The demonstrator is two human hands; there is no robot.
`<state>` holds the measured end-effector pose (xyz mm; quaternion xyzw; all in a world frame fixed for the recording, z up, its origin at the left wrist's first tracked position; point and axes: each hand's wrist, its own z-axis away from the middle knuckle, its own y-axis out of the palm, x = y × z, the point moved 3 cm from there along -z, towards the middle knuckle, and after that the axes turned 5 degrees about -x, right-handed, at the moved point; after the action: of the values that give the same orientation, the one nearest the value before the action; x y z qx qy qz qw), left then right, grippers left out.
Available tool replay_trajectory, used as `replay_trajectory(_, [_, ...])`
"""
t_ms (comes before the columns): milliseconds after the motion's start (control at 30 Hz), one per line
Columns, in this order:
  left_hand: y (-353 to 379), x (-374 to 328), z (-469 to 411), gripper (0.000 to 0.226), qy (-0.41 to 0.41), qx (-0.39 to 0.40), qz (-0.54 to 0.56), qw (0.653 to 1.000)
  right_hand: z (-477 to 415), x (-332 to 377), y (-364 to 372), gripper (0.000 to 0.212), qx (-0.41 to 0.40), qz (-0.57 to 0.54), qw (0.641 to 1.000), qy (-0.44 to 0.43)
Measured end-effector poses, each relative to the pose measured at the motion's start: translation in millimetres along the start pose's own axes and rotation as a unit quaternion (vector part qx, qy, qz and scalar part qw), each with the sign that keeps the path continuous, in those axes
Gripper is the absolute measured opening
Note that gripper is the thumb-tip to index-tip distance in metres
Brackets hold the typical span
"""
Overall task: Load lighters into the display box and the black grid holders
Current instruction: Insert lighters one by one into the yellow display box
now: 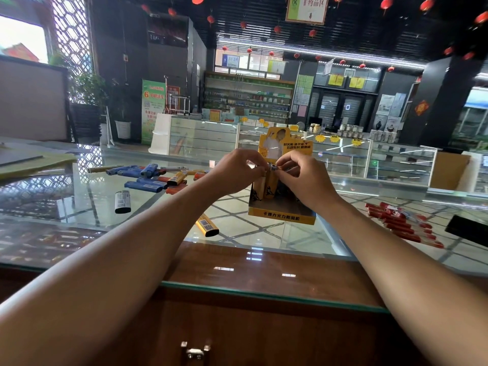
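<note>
Yellow lighter [270, 182], upright in display box [281, 214], top pinched by left hand [237, 171] and right hand [303, 178].

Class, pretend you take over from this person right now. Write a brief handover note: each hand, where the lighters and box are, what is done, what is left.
Hands: left hand and right hand both pinch the top of an upright lighter standing in the display box.
Done: a few yellow lighters stand in the box.
Left: loose pile of blue, orange and yellow lighters on the left, a black lighter, a lone yellow lighter, and red lighters on the right.
The black object at the right edge may be a grid holder; I cannot tell.
</note>
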<state>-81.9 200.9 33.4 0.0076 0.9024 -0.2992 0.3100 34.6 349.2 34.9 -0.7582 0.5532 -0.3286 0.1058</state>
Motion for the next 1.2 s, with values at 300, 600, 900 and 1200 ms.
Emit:
replay_trajectory(300, [-0.2,-2.2,1.5,0.012,-0.003,0.0,-0.001,1.0,0.2,2.0,0.8,0.009,0.001,0.013,1.0,-0.008])
replay_trajectory(600, [-2.3,-3.4,3.1,0.01,0.002,-0.002,-0.008,1.0,-1.3,-1.5,1.8,0.01,-0.01,0.037,0.999,-0.014])
replay_trajectory(900, [-2.9,-4.6,3.9,0.01,-0.009,-0.005,-0.008,1.0,-0.6,0.9,1.5,0.013,0.001,0.034,0.999,-0.001])
replay_trajectory(1200, [-9.1,-8.3,1.7,0.028,-0.021,-0.04,0.019,0.999,1.3,14.5,-3.4,0.018,0.194,0.024,0.98,0.017])
